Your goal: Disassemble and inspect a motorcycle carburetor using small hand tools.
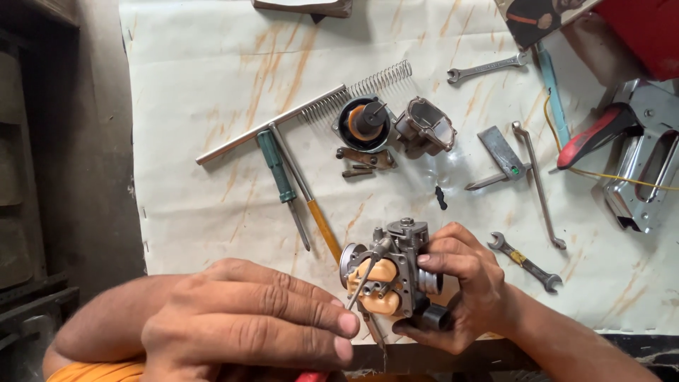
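Two hands work on a small carburetor at the near edge of the tabletop (212, 71).

The right hand (460, 290) has its grip closed around the carburetor (392, 272), fingers wrapped over its side and thumb beneath, holding it just above the pale sheet. The left hand (247, 318) lies palm down beside it, fingers pinched on a thin metal tool (364, 276) that touches the carburetor's orange part. Farther back lie a green-handled screwdriver (277, 168), a spring (361, 88), a round cap (364, 124) and several wrenches (525, 263).
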